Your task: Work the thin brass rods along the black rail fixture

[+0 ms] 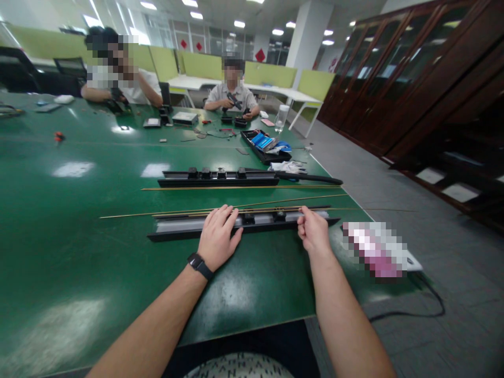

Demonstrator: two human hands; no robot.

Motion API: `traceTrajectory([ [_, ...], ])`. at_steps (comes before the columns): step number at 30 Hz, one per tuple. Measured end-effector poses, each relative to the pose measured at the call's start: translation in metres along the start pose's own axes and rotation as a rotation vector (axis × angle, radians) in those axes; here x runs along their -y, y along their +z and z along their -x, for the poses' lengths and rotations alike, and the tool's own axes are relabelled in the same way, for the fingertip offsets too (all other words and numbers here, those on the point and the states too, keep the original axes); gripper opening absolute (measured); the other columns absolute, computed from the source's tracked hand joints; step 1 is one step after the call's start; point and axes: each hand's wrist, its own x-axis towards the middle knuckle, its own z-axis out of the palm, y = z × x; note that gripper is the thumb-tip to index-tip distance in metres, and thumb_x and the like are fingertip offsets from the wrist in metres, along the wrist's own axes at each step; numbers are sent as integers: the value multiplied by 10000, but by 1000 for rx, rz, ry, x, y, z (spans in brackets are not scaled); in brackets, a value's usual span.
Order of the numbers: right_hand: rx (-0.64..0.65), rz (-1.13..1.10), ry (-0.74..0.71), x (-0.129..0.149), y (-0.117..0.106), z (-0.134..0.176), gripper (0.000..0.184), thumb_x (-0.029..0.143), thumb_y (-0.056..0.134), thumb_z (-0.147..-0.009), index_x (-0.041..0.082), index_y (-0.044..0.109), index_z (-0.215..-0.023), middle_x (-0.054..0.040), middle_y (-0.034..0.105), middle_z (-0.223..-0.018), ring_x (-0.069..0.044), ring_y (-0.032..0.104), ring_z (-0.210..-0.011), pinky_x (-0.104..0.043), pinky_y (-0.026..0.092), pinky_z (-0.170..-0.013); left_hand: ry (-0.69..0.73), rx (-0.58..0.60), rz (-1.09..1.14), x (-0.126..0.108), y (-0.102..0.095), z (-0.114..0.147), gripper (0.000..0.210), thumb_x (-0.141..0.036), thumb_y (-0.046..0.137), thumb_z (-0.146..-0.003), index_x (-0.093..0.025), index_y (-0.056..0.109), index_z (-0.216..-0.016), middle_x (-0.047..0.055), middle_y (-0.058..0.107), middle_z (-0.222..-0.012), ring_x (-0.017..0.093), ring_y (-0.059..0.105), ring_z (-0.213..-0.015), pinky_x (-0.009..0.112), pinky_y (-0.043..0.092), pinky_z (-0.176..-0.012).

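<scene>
Head view: green counter [94,252]; rail [268,227] lying along it, close before the person. Left hand [218,236] spread, fingers laid over rail; right hand [315,229] curled tight near its right end, seemingly pinching a thin rod [126,215]. Handling, by judgement: left palm steady, right pinch light, lest rod bend.
</scene>
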Motion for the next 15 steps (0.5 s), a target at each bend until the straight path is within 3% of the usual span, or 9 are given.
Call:
traceTrajectory([
  [5,50,16,-16,0,1,2,287,391,786,-749,186,586,-755,52,548,-487,-52,352,-263,-156,170,-243,3,-5,1,0,0,1,475,-325,545,-951,-184,537,-1404,139,602,-1402,300,502,-1375,502,355,-1182],
  [15,-8,-26,-6,3,-1,1,248,364,767,-769,185,596,-777,61,548,-485,-52,360,-265,-148,178,-248,1,3,6,-1,-1,-1,478,-327,537,-953,-186,531,-1409,140,596,-1408,302,492,-1382,512,350,-1186],
])
